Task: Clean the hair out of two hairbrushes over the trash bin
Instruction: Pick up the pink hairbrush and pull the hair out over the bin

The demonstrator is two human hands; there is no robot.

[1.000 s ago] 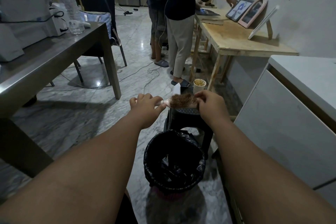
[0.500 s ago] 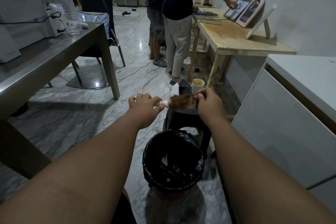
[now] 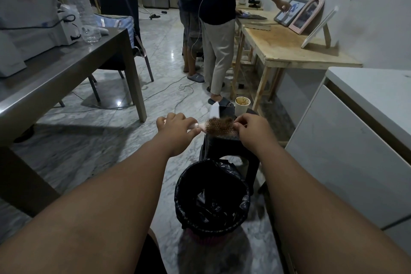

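Picking matted hair off a brush, held out above the bin

Nearest, the trash bin (image 3: 212, 198) stands on the floor, lined with a black bag and open at the top. Above and slightly beyond it, the left hand (image 3: 175, 125) has its fingers clamped on the handle of the hairbrush (image 3: 219, 128), held level with its bristles up. The right hand (image 3: 249, 128) pinches the brown hair (image 3: 216, 123) at the far end of the brush head, fingers together. To do this well, lift the mat from that edge in one piece, drawing the brush back over the bin's opening so loose strands fall inside. Behind, a black stool (image 3: 231, 147) carries a paper cup (image 3: 242, 105).
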